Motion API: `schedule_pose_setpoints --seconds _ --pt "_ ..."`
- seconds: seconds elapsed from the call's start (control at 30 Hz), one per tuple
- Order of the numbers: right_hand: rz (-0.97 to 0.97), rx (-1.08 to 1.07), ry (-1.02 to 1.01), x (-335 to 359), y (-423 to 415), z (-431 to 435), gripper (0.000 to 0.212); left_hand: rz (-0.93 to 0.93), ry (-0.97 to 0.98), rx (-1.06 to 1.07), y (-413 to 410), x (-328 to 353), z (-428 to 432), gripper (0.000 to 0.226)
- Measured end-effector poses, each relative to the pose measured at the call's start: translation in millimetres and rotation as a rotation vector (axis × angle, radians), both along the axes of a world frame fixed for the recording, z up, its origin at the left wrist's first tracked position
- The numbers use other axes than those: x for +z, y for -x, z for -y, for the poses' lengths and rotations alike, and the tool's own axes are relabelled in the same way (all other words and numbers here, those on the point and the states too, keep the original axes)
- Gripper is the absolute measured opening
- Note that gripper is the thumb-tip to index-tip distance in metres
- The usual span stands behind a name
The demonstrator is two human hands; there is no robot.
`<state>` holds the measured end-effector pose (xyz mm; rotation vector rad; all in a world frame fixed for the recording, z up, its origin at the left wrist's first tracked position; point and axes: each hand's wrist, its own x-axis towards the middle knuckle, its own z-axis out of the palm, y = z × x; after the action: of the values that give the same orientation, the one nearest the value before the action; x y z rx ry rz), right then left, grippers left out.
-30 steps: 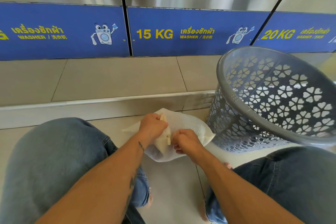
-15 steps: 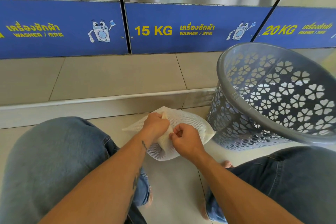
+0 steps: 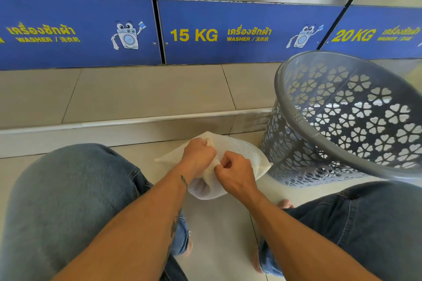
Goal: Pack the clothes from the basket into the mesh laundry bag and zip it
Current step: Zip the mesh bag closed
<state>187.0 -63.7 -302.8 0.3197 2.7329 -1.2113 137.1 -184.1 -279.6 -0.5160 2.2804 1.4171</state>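
Note:
A white mesh laundry bag (image 3: 237, 153) lies on the tiled floor between my knees, bulging with pale cloth inside. My left hand (image 3: 197, 155) clutches the bag's edge in a fist. My right hand (image 3: 236, 172) pinches the bag's seam close beside the left hand, fingertips nearly touching it; the zipper pull is hidden by my fingers. A grey perforated plastic basket (image 3: 294, 102) stands tilted just right of the bag, and no clothes show inside the part I see.
Steel washing machines with blue 15 KG and 20 KG labels (image 3: 194, 34) line the back on a raised tiled step (image 3: 137, 118). My jeans-clad knees (image 3: 68, 189) flank the bag on both sides. Bare toes (image 3: 285, 203) show near the right leg.
My right hand has slid up along the bag's edge towards my left hand. The left hand holds its grip in place. The view has shifted slightly.

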Motion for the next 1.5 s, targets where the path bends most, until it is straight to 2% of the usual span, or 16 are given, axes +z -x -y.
schedule_pose_setpoints --seconds 0.2,0.47,0.6,0.8,1.07,1.2,1.4,1.5 --pt "0.006 -0.004 0.007 0.7 -1.3 1.8 0.012 -0.033 0.004 0.04 -1.3 -3.7 -2.3 0.029" --pt "0.057 -0.028 -0.001 -6.5 -8.9 0.7 0.02 -0.052 0.041 0.092 0.1 -5.7 -0.9 0.008" --pt "0.016 0.002 0.015 -6.8 -5.8 -4.9 0.023 -0.058 0.015 0.073 2.8 -7.0 1.5 0.004" --pt "-0.009 -0.019 0.129 -7.4 -0.8 -16.9 0.019 -0.049 -0.007 0.05 4.7 -11.3 3.9 0.016" --pt "0.031 -0.058 0.3 -3.9 6.0 -6.9 0.01 -0.032 -0.051 0.042 2.8 -9.1 4.7 0.02" --pt "0.056 -0.02 0.308 -5.0 3.2 -7.0 0.007 -0.022 -0.051 0.045 1.8 -8.6 6.1 0.021" --pt "0.02 0.006 0.259 -1.5 1.6 -5.4 0.012 -0.052 -0.033 0.031 1.9 -9.7 5.6 0.009" --pt "0.106 -0.028 0.397 2.7 6.1 -5.2 0.014 -0.118 -0.017 -0.01 4.4 -8.8 4.6 0.008"
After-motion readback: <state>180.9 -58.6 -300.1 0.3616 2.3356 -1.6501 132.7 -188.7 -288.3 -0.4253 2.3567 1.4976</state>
